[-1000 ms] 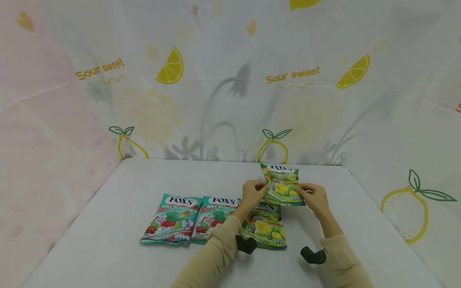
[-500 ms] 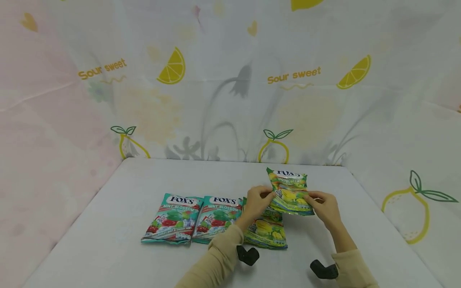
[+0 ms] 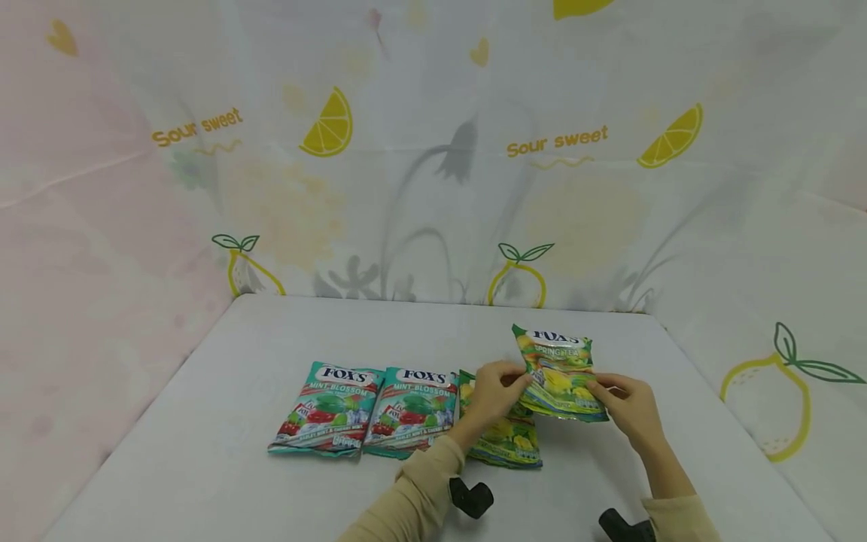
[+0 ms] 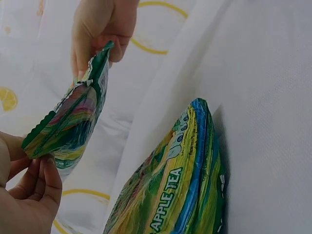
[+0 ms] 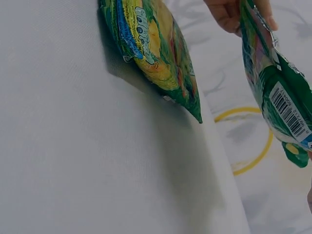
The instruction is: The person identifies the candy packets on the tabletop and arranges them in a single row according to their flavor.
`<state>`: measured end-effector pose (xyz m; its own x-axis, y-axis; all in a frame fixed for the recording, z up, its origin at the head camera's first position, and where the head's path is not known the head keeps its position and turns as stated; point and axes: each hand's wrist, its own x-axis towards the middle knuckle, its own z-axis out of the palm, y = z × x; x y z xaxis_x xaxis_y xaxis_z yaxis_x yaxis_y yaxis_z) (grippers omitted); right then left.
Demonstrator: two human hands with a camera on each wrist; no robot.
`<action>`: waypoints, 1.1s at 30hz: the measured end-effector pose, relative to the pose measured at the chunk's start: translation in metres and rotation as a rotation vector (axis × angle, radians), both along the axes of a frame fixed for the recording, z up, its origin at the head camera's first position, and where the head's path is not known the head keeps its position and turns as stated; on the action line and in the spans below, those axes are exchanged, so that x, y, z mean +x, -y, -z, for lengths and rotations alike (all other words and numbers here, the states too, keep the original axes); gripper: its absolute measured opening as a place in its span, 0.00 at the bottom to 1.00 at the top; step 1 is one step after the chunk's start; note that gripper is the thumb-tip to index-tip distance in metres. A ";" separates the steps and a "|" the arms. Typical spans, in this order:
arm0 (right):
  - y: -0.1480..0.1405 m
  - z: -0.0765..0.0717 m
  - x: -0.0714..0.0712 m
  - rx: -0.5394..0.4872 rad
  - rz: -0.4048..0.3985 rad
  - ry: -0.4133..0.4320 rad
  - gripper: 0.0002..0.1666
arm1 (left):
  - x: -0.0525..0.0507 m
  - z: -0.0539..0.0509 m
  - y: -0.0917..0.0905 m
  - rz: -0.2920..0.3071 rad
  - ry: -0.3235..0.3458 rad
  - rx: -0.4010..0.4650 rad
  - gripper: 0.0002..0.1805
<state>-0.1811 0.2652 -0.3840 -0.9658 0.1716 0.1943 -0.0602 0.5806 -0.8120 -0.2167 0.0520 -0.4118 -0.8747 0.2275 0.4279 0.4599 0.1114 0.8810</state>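
Observation:
A yellow-green "Spring Tea" candy bag (image 3: 558,376) is held up off the table, its printed front toward the head camera. My left hand (image 3: 497,389) pinches its left edge between thumb and fingers, and my right hand (image 3: 630,408) pinches its right edge. In the right wrist view the raised bag's back shows a barcode label (image 5: 290,108). Below and left of it lies a second yellow-green candy bag (image 3: 509,440), partly hidden behind my left hand and forearm. That lying bag (image 4: 168,187) looks plump from the side in the left wrist view.
Two teal "Mint Blossom" candy bags, one farther left (image 3: 330,410) and one (image 3: 415,410) beside the lying yellow-green bag, form a row on the white table (image 3: 203,452). A printed cloth (image 3: 420,188) rises behind the table's back edge.
Both hands have moved right and toward the front with the raised candy bag, still pinching it. More of the lying yellow-green bag's upper part is now covered. The teal bags stay put.

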 end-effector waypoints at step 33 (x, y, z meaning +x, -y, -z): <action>-0.017 0.026 0.037 -0.018 0.052 0.145 0.20 | 0.029 0.023 -0.012 0.061 0.034 -0.101 0.10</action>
